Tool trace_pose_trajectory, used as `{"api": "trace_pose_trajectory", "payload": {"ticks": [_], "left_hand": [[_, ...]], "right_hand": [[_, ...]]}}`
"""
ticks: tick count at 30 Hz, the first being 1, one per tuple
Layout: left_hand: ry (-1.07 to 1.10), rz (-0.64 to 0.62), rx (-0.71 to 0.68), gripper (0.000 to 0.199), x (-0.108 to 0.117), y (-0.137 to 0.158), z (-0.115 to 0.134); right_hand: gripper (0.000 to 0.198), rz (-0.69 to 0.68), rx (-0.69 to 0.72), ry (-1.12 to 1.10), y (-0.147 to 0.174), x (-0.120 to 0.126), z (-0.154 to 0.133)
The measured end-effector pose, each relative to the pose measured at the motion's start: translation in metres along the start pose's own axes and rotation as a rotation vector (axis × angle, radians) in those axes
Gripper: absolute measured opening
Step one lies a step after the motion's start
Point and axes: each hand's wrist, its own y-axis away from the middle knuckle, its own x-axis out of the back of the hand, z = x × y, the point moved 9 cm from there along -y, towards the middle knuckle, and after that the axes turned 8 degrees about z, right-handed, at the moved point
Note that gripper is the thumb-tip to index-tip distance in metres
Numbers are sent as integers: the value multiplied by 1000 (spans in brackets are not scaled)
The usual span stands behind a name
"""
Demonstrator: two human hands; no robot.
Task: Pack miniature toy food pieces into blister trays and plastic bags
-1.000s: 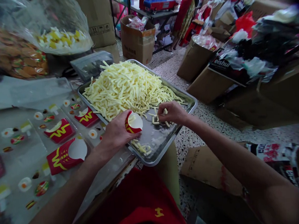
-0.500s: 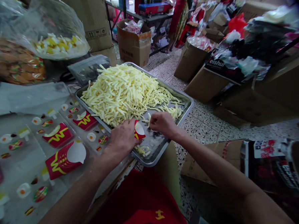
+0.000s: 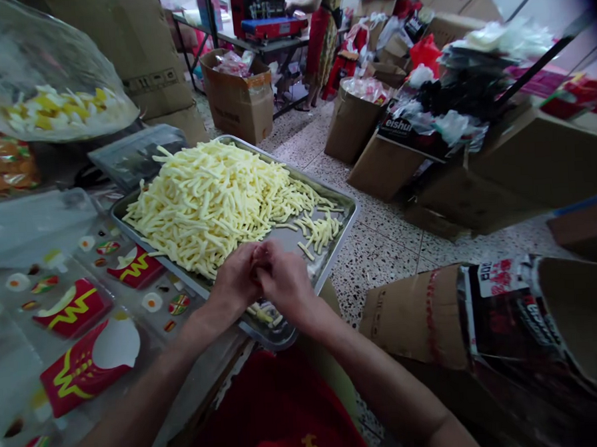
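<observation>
My left hand [image 3: 235, 278] and my right hand [image 3: 284, 281] are pressed together, fingers closed, over the near corner of a metal tray [image 3: 348, 212]. The small red fry carton in my left hand and the few fries pinched in my right are covered by my fingers. A big heap of pale yellow fries [image 3: 211, 195] fills the tray's far half. A small bunch of loose fries [image 3: 321, 227] lies to the right of my hands, and some broken bits [image 3: 263, 314] lie under them.
Left of the tray is a clear plastic sheet with red fry cartons [image 3: 72, 306] and small toy foods. Bags of toy food [image 3: 57, 109] sit at the back left. Cardboard boxes [image 3: 413, 317] crowd the floor on the right. A person [image 3: 324, 22] stands at a far bench.
My right hand left the loose fries and came in against my left hand. Both hands drew back toward the tray's near corner, and the carton went out of sight.
</observation>
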Motion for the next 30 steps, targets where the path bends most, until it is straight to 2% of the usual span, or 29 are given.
{"api": "trace_pose_trajectory", "payload": {"ticks": [2, 4, 6, 7, 9, 10, 12, 13, 15, 17, 20, 23, 26, 28, 30], "left_hand": [[-15, 6, -9, 44, 2, -2, 1], [-88, 36, -3, 64, 6, -3, 0], [-153, 65, 5, 76, 10, -4, 0], [-163, 62, 3, 79, 10, -4, 2], [-155, 60, -5, 81, 11, -4, 5], [-151, 67, -8, 81, 13, -4, 7], [-162, 88, -6, 79, 22, -2, 9], [-178, 100, -3, 78, 29, 0, 9], [-236, 127, 19, 77, 46, 3, 7], [-301, 161, 65, 78, 65, 7, 1], [-361, 208, 125, 80, 81, 11, -5], [-356, 201, 125, 81, 77, 12, -3], [-327, 170, 102, 78, 67, 13, -1], [-326, 166, 95, 78, 68, 15, -2], [-335, 170, 107, 80, 73, 18, -6]], "right_hand": [[20, -8, 60, -5, -7, 19, 2], [15, 41, 73, 43, -18, 49, 21], [12, 112, 7, 291, -29, 77, 52], [12, 96, -12, 433, -34, 83, 64], [10, -10, 37, 602, -41, 76, 77], [11, -75, 94, 583, -43, 67, 77], [26, -131, 183, 391, -45, 53, 71], [34, -100, 188, 283, -48, 54, 70], [34, 20, 125, 165, -53, 66, 77], [20, 99, 42, 177, -53, 78, 87], [6, 9, -14, 254, -40, 74, 89], [11, -95, -3, 383, -22, 52, 78], [21, -133, 5, 536, -12, 29, 70], [20, -127, -33, 584, -11, 22, 72], [15, -117, -85, 563, -13, 26, 78]]}}
